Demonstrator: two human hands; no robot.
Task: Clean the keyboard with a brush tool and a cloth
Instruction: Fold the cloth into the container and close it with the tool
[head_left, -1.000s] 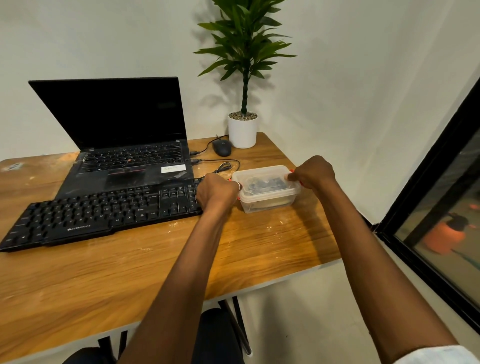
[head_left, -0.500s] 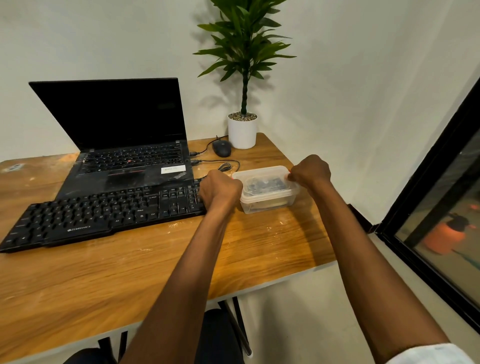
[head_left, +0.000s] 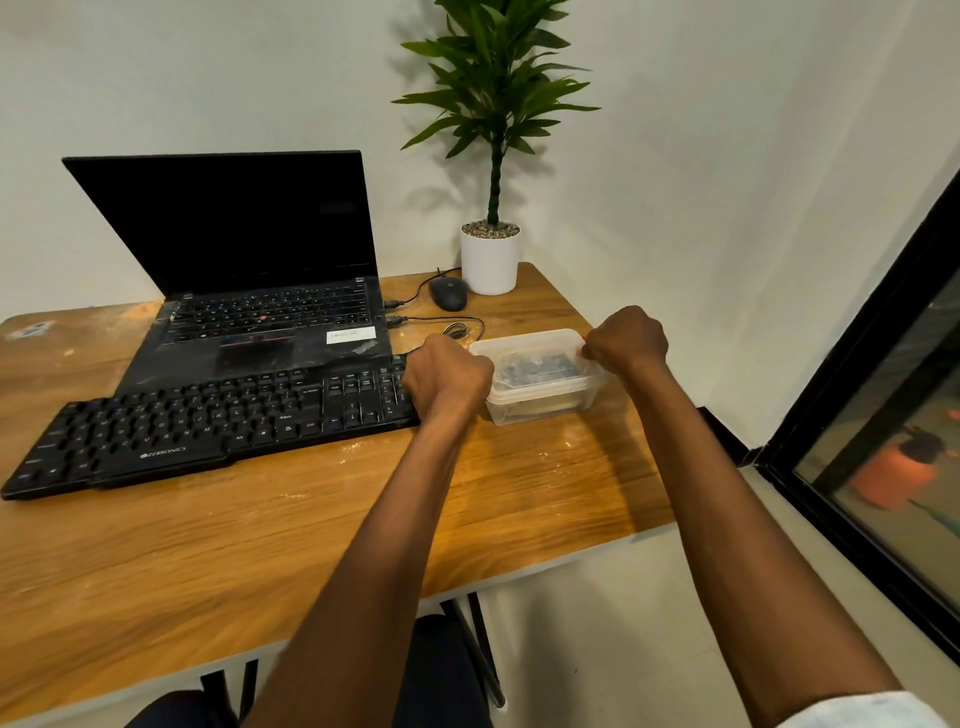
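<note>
A black full-size keyboard (head_left: 208, 426) lies across the wooden desk (head_left: 311, 530) in front of an open black laptop (head_left: 249, 291). To its right stands a clear plastic container (head_left: 540, 395) with a lid and dark items inside. My left hand (head_left: 447, 374) grips the container's left rim, fingers curled. My right hand (head_left: 626, 340) grips the right rim the same way. The container rests on the desk. No brush or cloth shows outside the container.
A white pot with a green plant (head_left: 491, 260) stands at the desk's back right corner, a black mouse (head_left: 448, 293) and cables beside it. The desk's right edge is just past the container. A dark window frame (head_left: 852, 395) runs along the right.
Both hands have stayed on the container's two sides. The container has shifted slightly; the grip looks the same.
</note>
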